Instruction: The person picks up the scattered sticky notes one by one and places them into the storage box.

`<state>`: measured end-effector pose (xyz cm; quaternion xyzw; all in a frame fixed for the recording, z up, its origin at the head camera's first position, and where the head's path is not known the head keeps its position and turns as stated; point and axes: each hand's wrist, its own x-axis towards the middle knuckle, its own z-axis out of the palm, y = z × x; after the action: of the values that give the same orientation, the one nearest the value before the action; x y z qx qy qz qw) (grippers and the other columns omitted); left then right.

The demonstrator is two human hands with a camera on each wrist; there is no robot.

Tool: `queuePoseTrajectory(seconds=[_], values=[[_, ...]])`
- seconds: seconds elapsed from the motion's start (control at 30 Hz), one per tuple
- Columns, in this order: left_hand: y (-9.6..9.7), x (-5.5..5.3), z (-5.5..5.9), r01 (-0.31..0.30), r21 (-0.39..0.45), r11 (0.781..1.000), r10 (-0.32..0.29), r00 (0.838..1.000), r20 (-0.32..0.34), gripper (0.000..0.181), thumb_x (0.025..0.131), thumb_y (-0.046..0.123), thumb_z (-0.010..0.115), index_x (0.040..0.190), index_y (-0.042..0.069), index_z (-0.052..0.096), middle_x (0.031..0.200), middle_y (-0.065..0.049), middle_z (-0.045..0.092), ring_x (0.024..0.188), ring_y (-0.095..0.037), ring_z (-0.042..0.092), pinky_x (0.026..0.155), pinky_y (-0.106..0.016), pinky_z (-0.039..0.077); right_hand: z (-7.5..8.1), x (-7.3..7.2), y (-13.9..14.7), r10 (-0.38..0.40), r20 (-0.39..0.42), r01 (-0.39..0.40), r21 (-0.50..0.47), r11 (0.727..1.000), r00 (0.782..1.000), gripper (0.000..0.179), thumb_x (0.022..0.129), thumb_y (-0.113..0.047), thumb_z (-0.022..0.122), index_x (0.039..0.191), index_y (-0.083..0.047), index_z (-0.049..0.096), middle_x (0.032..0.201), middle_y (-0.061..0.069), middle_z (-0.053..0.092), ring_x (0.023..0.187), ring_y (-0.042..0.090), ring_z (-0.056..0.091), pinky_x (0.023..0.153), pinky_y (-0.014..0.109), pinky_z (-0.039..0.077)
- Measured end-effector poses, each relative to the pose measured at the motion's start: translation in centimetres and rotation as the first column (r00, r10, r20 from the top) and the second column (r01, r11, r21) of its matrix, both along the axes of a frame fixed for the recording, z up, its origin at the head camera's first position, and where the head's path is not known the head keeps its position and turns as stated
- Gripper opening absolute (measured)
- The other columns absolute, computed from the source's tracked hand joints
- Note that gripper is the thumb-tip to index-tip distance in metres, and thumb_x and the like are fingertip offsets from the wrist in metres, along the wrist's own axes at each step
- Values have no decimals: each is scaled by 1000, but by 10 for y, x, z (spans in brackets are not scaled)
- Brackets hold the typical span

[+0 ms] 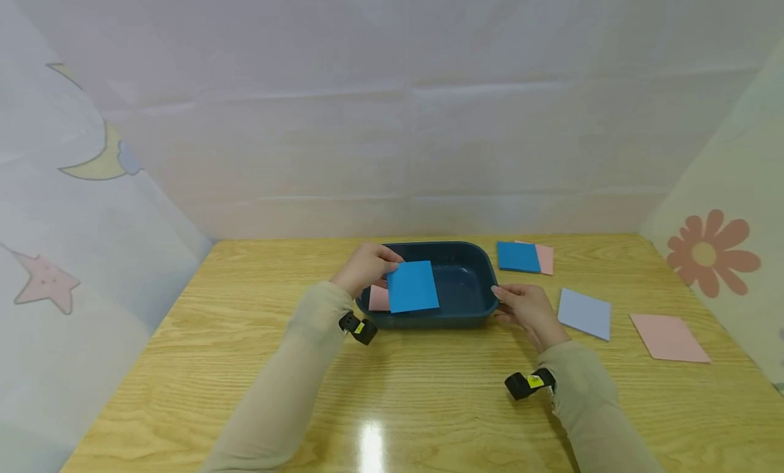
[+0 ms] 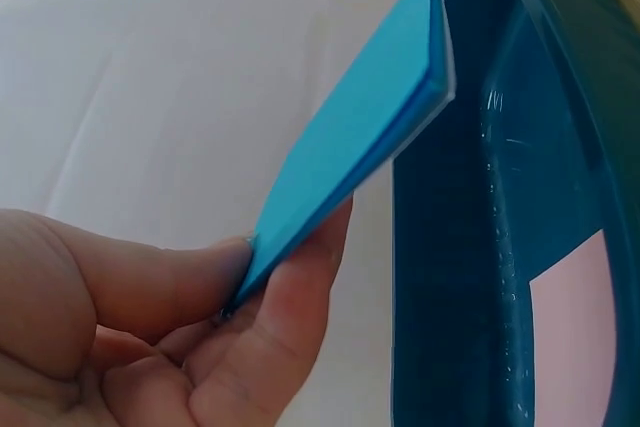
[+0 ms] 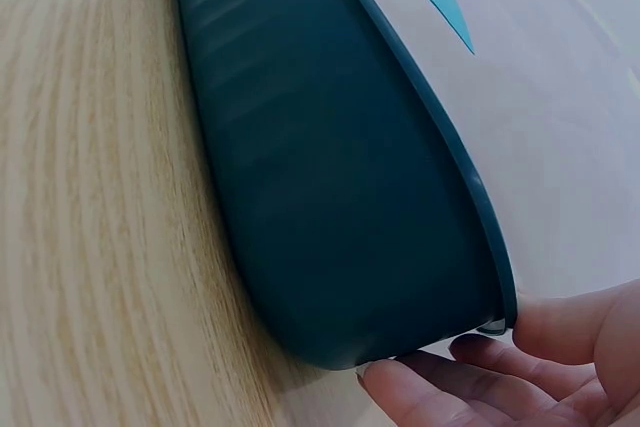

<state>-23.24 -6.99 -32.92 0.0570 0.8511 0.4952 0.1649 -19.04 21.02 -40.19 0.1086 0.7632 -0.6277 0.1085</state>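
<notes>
My left hand pinches a blue paper square between thumb and fingers by its left edge, above a dark teal plastic basin. In the left wrist view the blue square is several layers thick, with a pale underside. Inside the basin, at its left end, lies a pink paper square, partly hidden by the blue one in the head view. My right hand holds the basin's right end. Its thumb is at the rim and its fingers are against the outer wall.
Right of the basin, another blue square overlaps a pink one on the wooden table. A pale lilac square and a pink square lie nearer the right edge. A light cloth backdrop stands behind the table.
</notes>
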Motion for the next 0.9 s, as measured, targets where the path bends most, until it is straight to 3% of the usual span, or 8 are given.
queuePoseTrajectory(seconds=[0.37,0.7,0.9], values=[[6,-2,-1,-1,1,1000,1,1000,-25,29,102,1,46,125,-6,60,128,-19,56,94,-28,64,78,-35,56,0,0,0,7,-8,-7,14,1000,1000,49,103,-19,51,138,14,42,117,20,60,78,4,63,76,29,56],[13,-6,-2,15,-43,999,-14,1000,26,30,102,1,44,125,-4,61,130,-19,55,96,-27,64,81,-36,56,-1,-1,1,9,-16,-9,-1,1000,1000,49,102,-20,51,137,14,43,119,22,58,79,4,63,76,28,56],[18,-8,-1,20,-77,997,-18,1000,21,29,101,1,45,125,-4,62,131,-20,55,97,-29,64,79,-36,56,-2,-2,0,1,-10,0,19,1000,1000,49,103,-20,51,137,14,43,117,19,59,79,4,62,76,27,56]])
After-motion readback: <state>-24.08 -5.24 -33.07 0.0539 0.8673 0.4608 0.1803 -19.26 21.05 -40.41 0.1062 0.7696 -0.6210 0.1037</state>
